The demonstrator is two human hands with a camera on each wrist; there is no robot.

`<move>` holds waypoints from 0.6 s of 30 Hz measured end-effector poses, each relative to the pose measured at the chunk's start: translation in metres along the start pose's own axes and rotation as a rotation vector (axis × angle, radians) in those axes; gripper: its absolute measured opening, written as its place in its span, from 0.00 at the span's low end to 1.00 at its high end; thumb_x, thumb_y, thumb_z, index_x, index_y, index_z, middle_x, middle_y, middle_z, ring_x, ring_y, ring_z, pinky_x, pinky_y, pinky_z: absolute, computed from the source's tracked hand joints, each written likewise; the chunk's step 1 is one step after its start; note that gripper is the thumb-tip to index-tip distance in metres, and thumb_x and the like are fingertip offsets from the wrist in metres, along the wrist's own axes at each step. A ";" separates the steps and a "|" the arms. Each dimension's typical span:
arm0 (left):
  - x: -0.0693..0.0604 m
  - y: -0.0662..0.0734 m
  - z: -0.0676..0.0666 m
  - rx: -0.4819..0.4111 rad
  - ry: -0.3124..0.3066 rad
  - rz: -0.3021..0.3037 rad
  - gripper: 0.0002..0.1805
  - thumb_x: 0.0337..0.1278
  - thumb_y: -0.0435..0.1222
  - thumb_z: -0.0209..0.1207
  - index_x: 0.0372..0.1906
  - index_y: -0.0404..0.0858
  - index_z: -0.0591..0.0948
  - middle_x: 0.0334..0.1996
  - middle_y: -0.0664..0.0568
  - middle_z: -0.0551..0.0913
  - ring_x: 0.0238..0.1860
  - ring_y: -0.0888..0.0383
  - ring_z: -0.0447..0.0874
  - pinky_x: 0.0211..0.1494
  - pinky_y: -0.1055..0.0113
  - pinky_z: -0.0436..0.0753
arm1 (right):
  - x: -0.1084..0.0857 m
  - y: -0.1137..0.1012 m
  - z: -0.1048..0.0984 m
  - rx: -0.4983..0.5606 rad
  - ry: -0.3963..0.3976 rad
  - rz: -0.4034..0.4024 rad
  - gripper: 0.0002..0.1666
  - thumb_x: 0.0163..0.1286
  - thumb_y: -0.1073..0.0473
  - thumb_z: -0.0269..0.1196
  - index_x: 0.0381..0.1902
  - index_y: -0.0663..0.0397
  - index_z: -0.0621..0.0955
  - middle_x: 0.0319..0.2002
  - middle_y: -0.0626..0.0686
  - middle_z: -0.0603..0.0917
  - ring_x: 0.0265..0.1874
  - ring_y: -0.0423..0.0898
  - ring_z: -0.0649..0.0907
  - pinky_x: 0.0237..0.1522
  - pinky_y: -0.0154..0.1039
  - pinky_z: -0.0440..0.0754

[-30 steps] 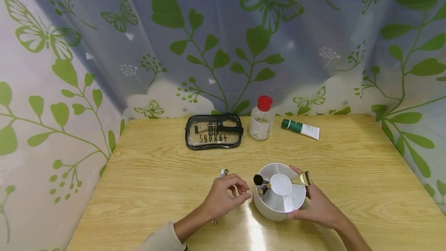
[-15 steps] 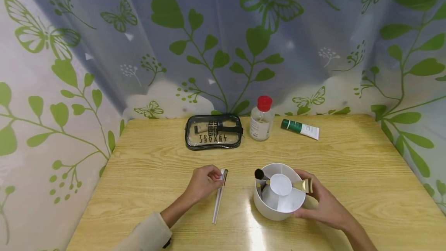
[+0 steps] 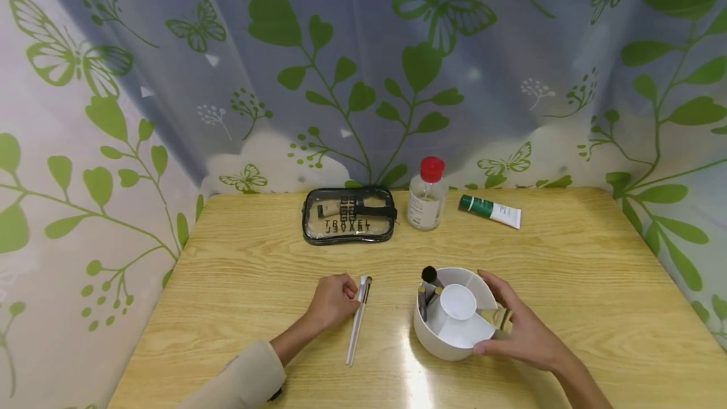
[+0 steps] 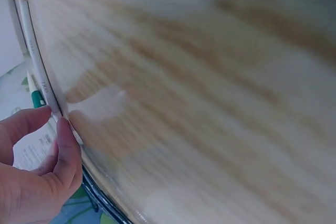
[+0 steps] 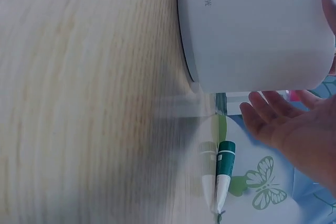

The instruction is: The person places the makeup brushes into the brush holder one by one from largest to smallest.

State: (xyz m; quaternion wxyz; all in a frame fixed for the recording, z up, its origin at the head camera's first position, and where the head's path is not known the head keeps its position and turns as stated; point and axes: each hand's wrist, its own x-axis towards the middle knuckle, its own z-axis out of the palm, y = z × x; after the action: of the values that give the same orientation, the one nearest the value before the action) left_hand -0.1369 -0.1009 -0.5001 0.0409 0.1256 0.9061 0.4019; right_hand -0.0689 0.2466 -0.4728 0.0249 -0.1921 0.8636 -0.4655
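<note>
Two slim makeup brushes lie side by side on the wooden table, a white-tipped brush (image 3: 362,281) and a dark-tipped brush (image 3: 366,294). At their upper end, my left hand (image 3: 331,303) pinches the white-tipped one between thumb and forefinger; the white handle (image 4: 35,51) shows in the left wrist view. My right hand (image 3: 527,338) grips the side of a round white divided organizer (image 3: 444,347), thumb in front and fingers behind. Several brushes stand in its left compartment, among them a black-bristled brush (image 3: 429,274). A gold-coloured piece (image 3: 502,319) sits by the right fingers, partly hidden.
Along the back of the table (image 3: 244,276) are a clear travel pouch (image 3: 315,227), a red-capped bottle (image 3: 425,208) and a green and white tube (image 3: 490,207). A leaf-patterned curtain (image 3: 352,137) hangs right behind them.
My left hand has moved left from beside the organizer to the two loose brushes and taken hold of one. The organizer has turned clockwise under my right hand, carrying its brushes round.
</note>
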 end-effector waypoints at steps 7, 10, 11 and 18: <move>0.001 0.001 0.001 0.071 0.007 0.014 0.08 0.32 0.25 0.66 0.25 0.30 0.80 0.20 0.46 0.81 0.22 0.64 0.72 0.26 0.76 0.73 | 0.003 -0.002 0.003 0.110 -0.042 -0.035 0.70 0.39 0.64 0.78 0.74 0.46 0.50 0.65 0.56 0.68 0.58 0.28 0.69 0.56 0.24 0.66; 0.001 0.003 0.001 0.076 0.011 0.017 0.07 0.31 0.24 0.65 0.24 0.30 0.80 0.20 0.46 0.81 0.22 0.64 0.72 0.25 0.76 0.73 | 0.004 -0.002 0.004 0.147 -0.046 -0.049 0.70 0.38 0.65 0.78 0.74 0.48 0.51 0.64 0.57 0.68 0.58 0.30 0.69 0.57 0.23 0.65; 0.001 0.003 0.002 0.077 0.012 0.019 0.07 0.31 0.23 0.64 0.24 0.30 0.80 0.19 0.46 0.81 0.22 0.64 0.73 0.25 0.76 0.73 | 0.004 -0.002 0.004 0.152 -0.044 -0.055 0.70 0.37 0.65 0.78 0.74 0.49 0.51 0.64 0.57 0.68 0.58 0.30 0.69 0.57 0.24 0.65; 0.004 0.006 0.003 0.117 -0.002 -0.016 0.06 0.29 0.22 0.62 0.22 0.29 0.80 0.16 0.49 0.79 0.20 0.62 0.72 0.21 0.75 0.72 | 0.004 -0.002 0.005 0.152 -0.044 -0.040 0.69 0.37 0.65 0.78 0.74 0.48 0.52 0.64 0.55 0.68 0.58 0.30 0.70 0.56 0.26 0.67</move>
State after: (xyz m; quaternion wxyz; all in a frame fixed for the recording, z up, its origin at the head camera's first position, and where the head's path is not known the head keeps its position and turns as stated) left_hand -0.1394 -0.0936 -0.4977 0.0375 0.1212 0.9290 0.3475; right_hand -0.0713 0.2405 -0.4734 0.0491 -0.2169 0.8211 -0.5257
